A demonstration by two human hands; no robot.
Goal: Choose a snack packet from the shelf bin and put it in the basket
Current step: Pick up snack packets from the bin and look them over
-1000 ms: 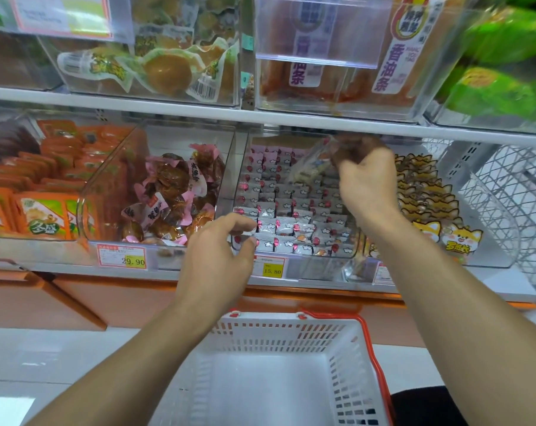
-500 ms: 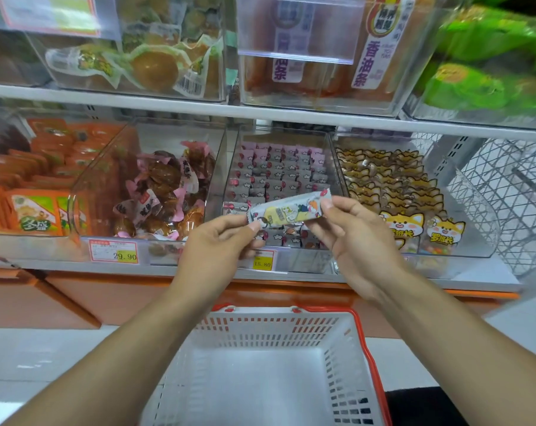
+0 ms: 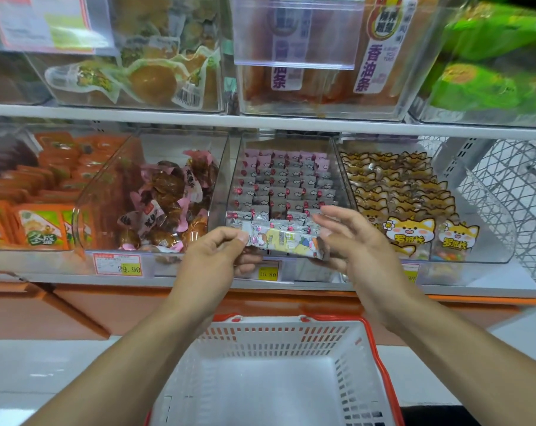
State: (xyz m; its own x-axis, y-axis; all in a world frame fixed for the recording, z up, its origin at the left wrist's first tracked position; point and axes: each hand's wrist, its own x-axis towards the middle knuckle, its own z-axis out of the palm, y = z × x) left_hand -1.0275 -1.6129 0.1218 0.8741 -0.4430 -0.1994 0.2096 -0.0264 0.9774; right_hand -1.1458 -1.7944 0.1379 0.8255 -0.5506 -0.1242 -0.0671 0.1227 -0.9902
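A slim snack packet (image 3: 285, 241), white and yellow with cartoon print, hangs level in front of the clear middle shelf bin (image 3: 303, 270), which is filled with rows of small pink and grey packets (image 3: 283, 186). My left hand (image 3: 211, 259) pinches the packet's left end between thumb and fingers. My right hand (image 3: 362, 247) is at the packet's right end with its fingers stretched out and spread, the thumb just under the wrapper. The white basket with a red rim (image 3: 380, 364) stands directly below both hands and holds nothing.
Left of the middle bin is a bin of brown snacks in pink wrappers (image 3: 165, 198), then orange packets (image 3: 39, 229). To the right sits a bin of fox-print packets (image 3: 408, 232) and a wire rack (image 3: 512, 186). An upper shelf (image 3: 260, 121) overhangs the bins.
My right hand lifted the packet out of the middle bin and brought it down to my left hand, which took its left end. The right fingers have now straightened off the packet.
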